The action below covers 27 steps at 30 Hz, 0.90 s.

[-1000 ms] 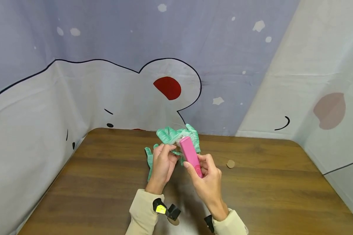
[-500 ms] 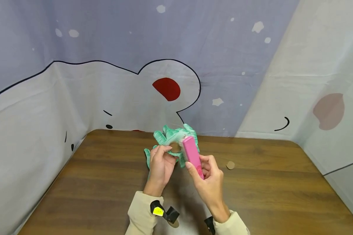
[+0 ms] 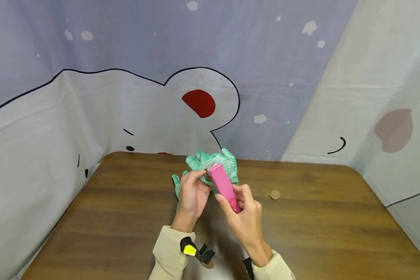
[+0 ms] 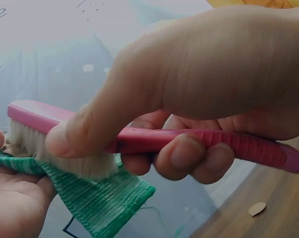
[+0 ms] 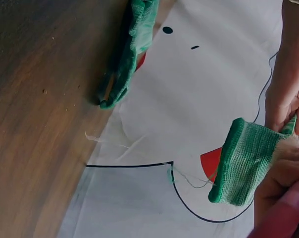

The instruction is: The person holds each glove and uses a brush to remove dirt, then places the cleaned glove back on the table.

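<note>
My right hand (image 3: 247, 221) grips the handle of a pink brush (image 3: 223, 182), thumb along it. Its pale bristles (image 4: 85, 161) press against a green-and-white knitted glove (image 3: 228, 160), close to the left hand's fingertips. With thumb and fingers my left hand (image 3: 193, 198) pinches the glove and holds it up above the table. In the left wrist view the glove's cuff (image 4: 102, 201) hangs below the bristles, with a loose thread. A brownish patch shows where the bristles meet the cloth. Another green glove (image 3: 176, 184) lies on the table, partly hidden behind the left hand.
A small tan disc (image 3: 274, 194) lies on the wooden table (image 3: 321, 225) right of the hands. A second tan disc (image 3: 208, 265) sits by the left wrist, partly covered by its black camera mount (image 3: 205, 253). Printed cloth (image 3: 154, 112) hangs behind the table.
The brush head swings a little right, then back left across the glove toward the left fingertips. The left hand keeps its pinch on the glove and stays almost still.
</note>
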Tool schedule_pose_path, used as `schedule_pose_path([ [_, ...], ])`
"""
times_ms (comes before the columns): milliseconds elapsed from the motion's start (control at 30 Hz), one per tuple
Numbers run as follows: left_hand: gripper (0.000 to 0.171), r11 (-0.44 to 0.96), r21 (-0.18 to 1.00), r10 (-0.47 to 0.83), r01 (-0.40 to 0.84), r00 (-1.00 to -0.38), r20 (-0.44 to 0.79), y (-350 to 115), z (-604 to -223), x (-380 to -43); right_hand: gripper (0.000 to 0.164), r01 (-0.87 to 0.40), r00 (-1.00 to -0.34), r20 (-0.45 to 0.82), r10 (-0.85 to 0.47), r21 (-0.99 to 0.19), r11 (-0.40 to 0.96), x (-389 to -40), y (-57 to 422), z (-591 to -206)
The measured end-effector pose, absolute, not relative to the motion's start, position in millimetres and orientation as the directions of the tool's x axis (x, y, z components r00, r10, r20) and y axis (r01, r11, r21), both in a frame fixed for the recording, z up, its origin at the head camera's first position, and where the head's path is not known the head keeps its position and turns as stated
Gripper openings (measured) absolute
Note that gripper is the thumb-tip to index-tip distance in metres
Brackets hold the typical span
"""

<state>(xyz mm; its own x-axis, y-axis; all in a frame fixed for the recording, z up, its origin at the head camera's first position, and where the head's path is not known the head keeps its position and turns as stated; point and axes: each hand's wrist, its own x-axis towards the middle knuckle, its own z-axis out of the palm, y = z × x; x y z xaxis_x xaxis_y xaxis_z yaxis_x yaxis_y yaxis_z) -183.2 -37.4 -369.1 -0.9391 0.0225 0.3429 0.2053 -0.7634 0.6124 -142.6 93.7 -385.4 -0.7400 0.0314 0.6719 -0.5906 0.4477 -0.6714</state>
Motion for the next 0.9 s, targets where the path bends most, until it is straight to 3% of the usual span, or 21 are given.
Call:
schedule_pose_path([
  [333, 0.031, -0.775, 0.61, 0.026, 0.166, -0.956, 0.293, -33.8, -366.2, -184.8, 0.033, -0.552, -0.738, 0.662, 0.133, -0.704, 0.447, -148.1, 100.3, -384.8],
  [600, 0.029, -0.764, 0.634, 0.025, 0.123, -0.975, 0.219, -32.0, -368.3, -184.4, 0.033, -0.411, -0.847, 0.494, 0.195, -0.843, 0.348, -147.0, 102.6, -383.6],
  [900, 0.025, -0.78, 0.626, 0.06, 0.004, -0.995, 0.081, -31.1, -365.3, -186.0, 0.031, -0.457, -0.855, 0.501, 0.131, -0.849, 0.266, -145.3, 101.5, -378.3],
])
